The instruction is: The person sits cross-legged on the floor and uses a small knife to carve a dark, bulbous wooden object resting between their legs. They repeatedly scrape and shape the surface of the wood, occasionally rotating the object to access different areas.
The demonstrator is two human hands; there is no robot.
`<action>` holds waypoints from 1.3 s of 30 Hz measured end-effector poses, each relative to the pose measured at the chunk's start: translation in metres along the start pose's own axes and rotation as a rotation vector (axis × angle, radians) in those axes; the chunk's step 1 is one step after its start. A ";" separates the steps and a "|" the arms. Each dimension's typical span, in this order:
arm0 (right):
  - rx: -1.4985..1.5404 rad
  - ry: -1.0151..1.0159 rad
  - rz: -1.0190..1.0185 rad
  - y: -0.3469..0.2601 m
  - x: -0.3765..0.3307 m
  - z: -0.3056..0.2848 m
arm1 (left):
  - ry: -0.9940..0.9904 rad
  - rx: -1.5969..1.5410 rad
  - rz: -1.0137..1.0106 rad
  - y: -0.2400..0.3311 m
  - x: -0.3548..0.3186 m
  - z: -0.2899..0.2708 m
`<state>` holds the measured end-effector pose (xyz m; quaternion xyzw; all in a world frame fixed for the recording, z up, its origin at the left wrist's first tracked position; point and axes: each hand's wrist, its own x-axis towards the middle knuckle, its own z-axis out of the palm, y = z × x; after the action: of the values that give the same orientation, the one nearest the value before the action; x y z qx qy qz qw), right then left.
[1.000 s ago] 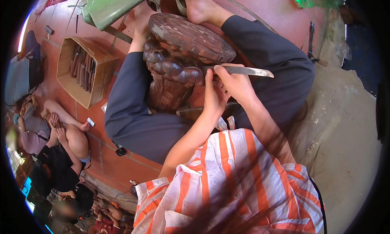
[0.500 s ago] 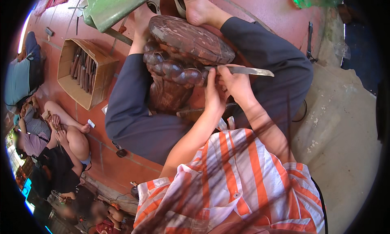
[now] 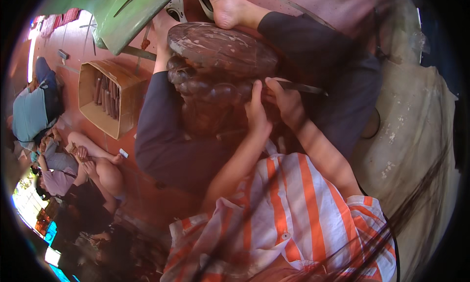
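Observation:
A dark reddish-brown wood carving with a row of rounded knobs lies tilted between my legs, its broad oval base toward my feet. My right hand is closed on a long flat knife, whose slanted tip points right, away from the carving. My left hand is closed beside it at the carving's right side. Its thumb points up at the knife's other end, and its fingers are mostly hidden. Shadow and blur hide where the metal meets the wood.
A cardboard box of brown-handled tools stands on the red tiles at left. A green plastic stool is by my feet. Other people sit at far left, one with hands around a small brown piece. Grey-beige cloth lies at right.
The view has shifted slightly, so the box and people sit further right in it. The picture is darker and blurrier. Both hands stay at the carving's right side with the knife.

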<state>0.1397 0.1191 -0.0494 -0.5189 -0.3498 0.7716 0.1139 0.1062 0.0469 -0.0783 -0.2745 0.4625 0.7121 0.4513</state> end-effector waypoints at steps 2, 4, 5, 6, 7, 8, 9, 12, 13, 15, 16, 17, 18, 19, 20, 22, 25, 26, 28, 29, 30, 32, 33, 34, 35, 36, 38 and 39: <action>0.169 -0.032 0.061 0.018 0.011 -0.008 | 0.110 0.057 0.021 -0.008 0.011 -0.002; 0.207 -0.056 0.082 0.024 0.013 -0.015 | 0.043 0.082 0.030 -0.007 0.011 -0.005; 0.228 -0.061 0.077 0.023 0.010 -0.015 | 0.007 0.105 0.030 -0.004 0.005 -0.006; 0.248 -0.067 0.071 0.021 0.008 -0.015 | -0.029 0.127 0.030 0.000 -0.002 -0.007; 0.241 -0.033 0.043 0.017 0.007 -0.015 | -0.097 0.118 -0.053 0.006 -0.013 -0.010; 0.231 -0.001 0.014 0.014 0.008 -0.015 | -0.119 0.330 0.023 0.008 -0.021 -0.022; 0.221 0.032 -0.015 0.012 0.010 -0.015 | -0.143 0.542 0.098 0.009 -0.026 -0.039; 0.050 -0.022 -0.025 0.027 0.019 -0.022 | -0.276 1.014 0.587 0.023 -0.057 -0.038; -0.024 -0.008 -0.055 0.026 0.015 -0.019 | -0.296 1.157 0.654 0.031 -0.061 -0.037; -0.061 -0.095 -0.149 0.029 0.014 -0.021 | -0.342 1.368 0.759 0.036 -0.056 -0.031; -0.084 -0.141 -0.200 0.029 0.013 -0.021 | -0.364 1.468 0.815 0.038 -0.051 -0.028; -0.040 -0.210 -0.153 0.027 0.012 -0.024 | -0.445 1.587 1.008 0.039 -0.037 -0.033; -0.026 -0.253 -0.141 0.026 0.012 -0.025 | -0.451 1.615 1.018 0.040 -0.036 -0.034; -0.015 -0.293 -0.129 0.026 0.015 -0.027 | -0.459 1.639 1.026 0.040 -0.034 -0.034; -0.004 -0.333 -0.116 0.025 0.016 -0.028 | -0.466 1.663 1.034 0.040 -0.032 -0.034; -0.052 -0.389 -0.107 0.025 0.018 -0.033 | -0.443 1.673 1.011 0.038 -0.035 -0.041; -0.043 -0.383 -0.089 0.024 0.026 -0.036 | -0.412 1.666 0.956 0.033 -0.035 -0.038; -0.023 -0.274 -0.071 0.019 0.023 -0.033 | -0.403 1.660 0.934 0.032 -0.035 -0.032; -0.012 -0.254 0.076 0.006 0.029 -0.034 | -0.394 1.695 0.846 0.033 -0.027 -0.023; -0.057 -0.269 0.091 0.000 0.032 -0.034 | -0.392 1.714 0.849 0.033 -0.022 -0.021; -0.050 -0.300 0.078 0.001 0.032 -0.036 | -0.390 1.732 0.853 0.032 -0.020 -0.021; -0.033 -0.366 0.051 0.001 0.034 -0.037 | -0.379 1.664 0.861 0.031 -0.025 -0.022; -0.084 -0.384 0.031 -0.001 0.032 -0.037 | -0.381 1.641 0.901 0.032 -0.031 -0.024; -0.085 -0.376 0.011 0.001 0.032 -0.037 | -0.378 1.623 0.926 0.030 -0.037 -0.028; -0.086 -0.367 -0.009 0.003 0.035 -0.038 | -0.384 1.617 0.910 0.027 -0.034 -0.032; -0.087 -0.359 -0.029 0.005 0.037 -0.038 | -0.382 1.627 0.892 0.026 -0.032 -0.032; -0.051 -0.342 0.091 -0.003 0.040 -0.037 | -0.375 1.635 0.871 0.025 -0.026 -0.023; -0.058 -0.332 0.127 -0.002 0.044 -0.037 | -0.363 1.643 0.837 0.026 -0.024 -0.021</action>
<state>0.1532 0.1599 -0.0875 -0.4088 -0.3521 0.8419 -0.0094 0.0928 0.0139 -0.0575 0.4340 0.8038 0.2987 0.2763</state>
